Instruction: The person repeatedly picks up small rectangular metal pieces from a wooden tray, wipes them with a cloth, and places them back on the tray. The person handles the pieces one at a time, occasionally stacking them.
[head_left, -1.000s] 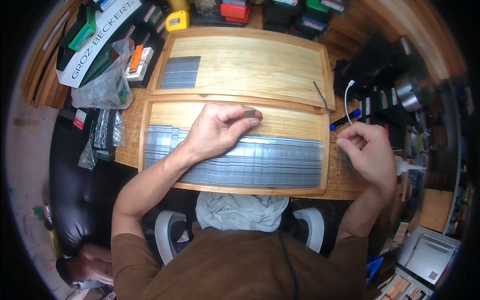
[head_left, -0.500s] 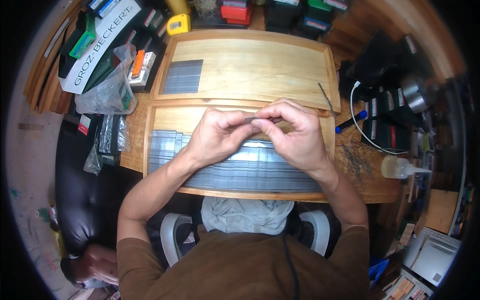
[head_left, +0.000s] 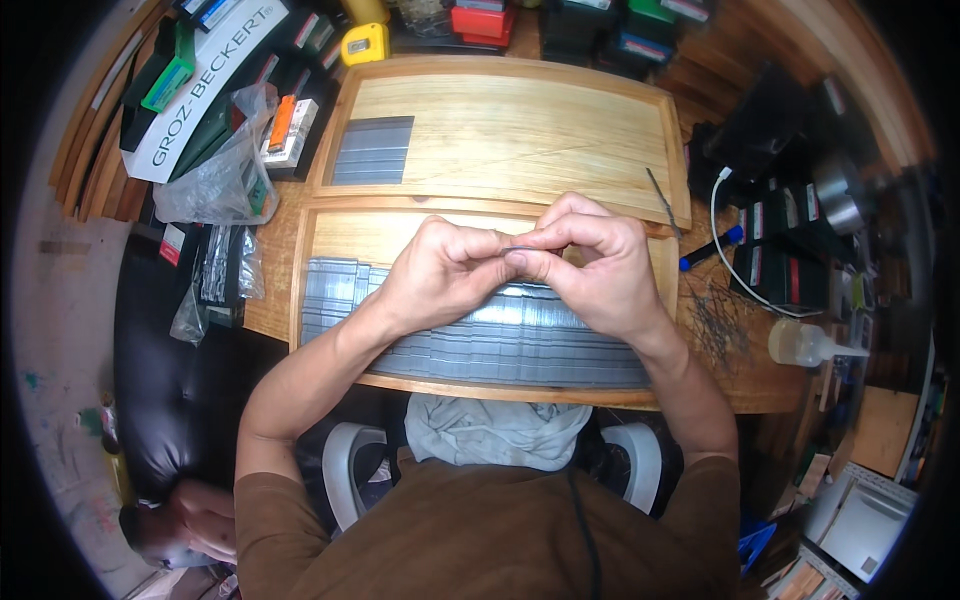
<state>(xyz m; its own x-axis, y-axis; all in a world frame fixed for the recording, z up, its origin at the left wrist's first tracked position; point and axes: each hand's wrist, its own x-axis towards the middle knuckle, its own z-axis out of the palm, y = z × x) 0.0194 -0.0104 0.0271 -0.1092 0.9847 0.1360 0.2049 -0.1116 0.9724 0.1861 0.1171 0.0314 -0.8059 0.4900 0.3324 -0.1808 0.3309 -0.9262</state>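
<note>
My left hand (head_left: 440,275) and my right hand (head_left: 600,265) meet fingertip to fingertip above the near wooden tray (head_left: 298,275). Pinched between them is a small, thin dark metal piece (head_left: 519,249), mostly hidden by the fingers. Both hands are closed on it. Beneath my hands and wrists, rows of thin grey metal strips (head_left: 490,345) lie side by side in the tray. A far wooden tray (head_left: 540,120) adjoins it, with a small block of similar strips (head_left: 375,150) at its left end.
A dark thin strip (head_left: 662,200) lies across the far tray's right edge. Right of the trays are a blue-and-black tool (head_left: 710,248), a tangle of dark thin pieces (head_left: 722,320), a white cable and a squeeze bottle (head_left: 800,343). Boxes, a plastic bag (head_left: 220,180) and a tape measure (head_left: 364,44) stand left and behind.
My fingers have shifted slightly on the dark metal piece, and less of it shows now. The whole view has moved a little. The strips in both trays look the same.
</note>
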